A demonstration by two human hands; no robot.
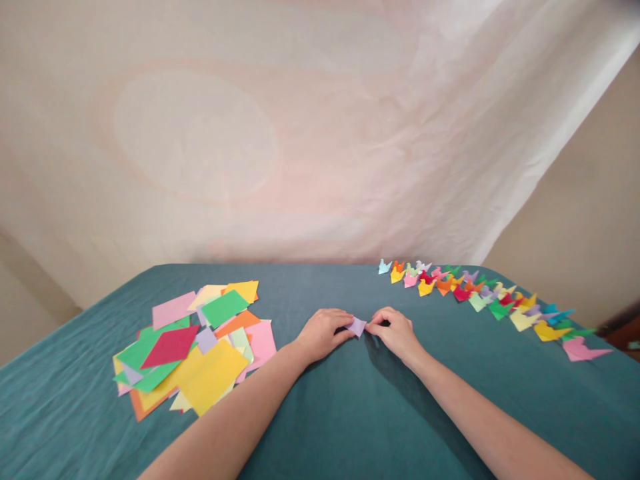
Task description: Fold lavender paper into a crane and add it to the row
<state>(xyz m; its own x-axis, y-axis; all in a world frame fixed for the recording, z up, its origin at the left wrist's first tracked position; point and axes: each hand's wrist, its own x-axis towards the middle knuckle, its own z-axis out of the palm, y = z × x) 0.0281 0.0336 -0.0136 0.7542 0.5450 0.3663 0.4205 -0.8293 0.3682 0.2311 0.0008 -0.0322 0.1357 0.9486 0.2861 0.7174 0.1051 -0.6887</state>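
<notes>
A small folded piece of lilac paper (357,327) is between my hands near the middle of the table. My left hand (324,333) grips its left side, with the thumb in front and the fingers curled over the back. At its right corner, the thumb and index finger of my right hand (393,331) are pinched together on the paper's edge. Part of the paper is hidden under my left fingers.
A loose pile of coloured paper sheets (213,377) lies to the left. Rows of folded paper cranes (463,292) in many colours run along the right side. A teal cloth (340,413) covers the table; a pale hanging sheet (320,147) stands behind.
</notes>
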